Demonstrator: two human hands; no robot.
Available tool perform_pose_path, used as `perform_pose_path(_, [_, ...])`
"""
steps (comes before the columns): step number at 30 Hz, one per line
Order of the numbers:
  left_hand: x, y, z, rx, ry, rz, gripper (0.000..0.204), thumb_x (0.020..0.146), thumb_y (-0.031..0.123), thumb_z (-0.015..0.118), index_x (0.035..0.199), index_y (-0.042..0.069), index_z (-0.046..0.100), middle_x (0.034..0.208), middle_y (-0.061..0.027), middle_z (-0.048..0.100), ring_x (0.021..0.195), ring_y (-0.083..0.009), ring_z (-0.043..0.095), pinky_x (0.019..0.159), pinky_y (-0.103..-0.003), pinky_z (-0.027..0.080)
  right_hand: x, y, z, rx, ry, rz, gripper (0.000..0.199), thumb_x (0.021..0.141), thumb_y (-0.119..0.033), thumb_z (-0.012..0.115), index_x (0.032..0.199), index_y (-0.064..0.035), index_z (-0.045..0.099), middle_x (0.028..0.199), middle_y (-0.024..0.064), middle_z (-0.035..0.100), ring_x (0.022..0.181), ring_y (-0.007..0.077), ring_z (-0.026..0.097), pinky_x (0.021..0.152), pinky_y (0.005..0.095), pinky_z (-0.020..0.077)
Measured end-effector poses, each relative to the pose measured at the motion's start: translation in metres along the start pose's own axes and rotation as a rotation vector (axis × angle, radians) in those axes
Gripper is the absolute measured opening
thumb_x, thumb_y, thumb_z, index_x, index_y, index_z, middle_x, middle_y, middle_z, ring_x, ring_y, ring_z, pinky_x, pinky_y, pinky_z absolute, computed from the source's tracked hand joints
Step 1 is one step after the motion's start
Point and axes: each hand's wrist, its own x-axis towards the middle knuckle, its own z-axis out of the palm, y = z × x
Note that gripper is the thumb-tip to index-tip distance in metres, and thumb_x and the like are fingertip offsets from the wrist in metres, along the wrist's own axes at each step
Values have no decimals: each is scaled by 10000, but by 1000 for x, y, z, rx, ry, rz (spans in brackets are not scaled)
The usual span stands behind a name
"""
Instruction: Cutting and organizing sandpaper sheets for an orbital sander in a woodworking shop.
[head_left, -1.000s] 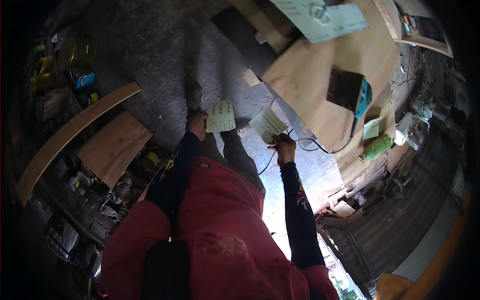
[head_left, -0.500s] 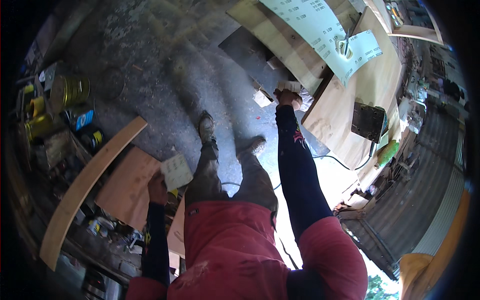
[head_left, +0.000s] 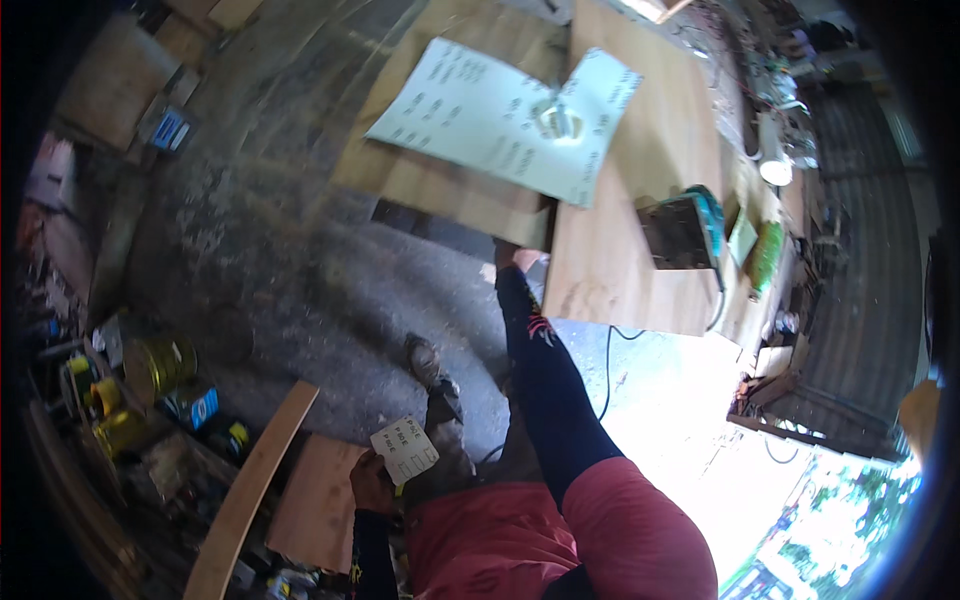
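My left hand (head_left: 372, 485) is closed on the edge of a small piece of sandpaper (head_left: 405, 450), its pale printed back facing up. My right arm stretches forward to the workbench, where my right hand (head_left: 520, 260) reaches in at the edge of the wooden boards (head_left: 625, 285). Its fingers are mostly hidden there, so what they touch does not show. A larger pale sheet with a printed back (head_left: 470, 115), like the small piece, lies across the boards. On it rests a ring-shaped roll of tape (head_left: 560, 122) with a metal tool laid over it.
A teal power sander (head_left: 705, 220) lies on its side on the boards, its cord hanging toward the floor. Beside it is a green bottle (head_left: 767, 260). Tins (head_left: 160, 365) crowd the left, near a long wooden plank (head_left: 250, 490) and a reddish board (head_left: 315, 500).
My view has swung toward the workbench. My right hand, which was at a pale block-like thing beside the bench, is now largely hidden at the boards' edge. The left still holds the sandpaper.
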Motion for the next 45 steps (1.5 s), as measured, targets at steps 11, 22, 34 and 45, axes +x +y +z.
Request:
perform_pose_path(11, [43,98,77,-127,-185,146,157,954,127,598,1080,36,622,992,-59,627,918,-167,638,736,-318,521,-5,-94,-279,141,-1121,94,278,884,-216,652,1086,-29,695,858,158,699,777,279,693,737,385,548])
perform_pose_path(22, [19,182,286,1236,-64,1747,276,945,52,526,1201,-24,597,1155,-259,630,1059,-403,639,912,-461,531,302,-17,-436,-75,-65,-47,191,900,-110,627,1038,-6,707,872,185,714,741,322,700,669,369,544])
perform_pose_path(34, [-26,182,456,-258,-344,577,223,985,69,522,1182,6,607,1089,-112,682,981,-216,680,845,-343,559,380,-163,-296,482,-922,-27,284,929,-207,656,1064,40,697,890,169,702,748,233,660,705,342,524])
perform_pose_path(45, [-57,199,505,-239,-157,539,242,984,181,620,1155,13,587,1017,-122,672,835,-219,685,746,-365,587,396,-144,-247,773,-1112,140,282,926,-81,650,1174,52,626,770,43,636,608,92,580,501,256,495])
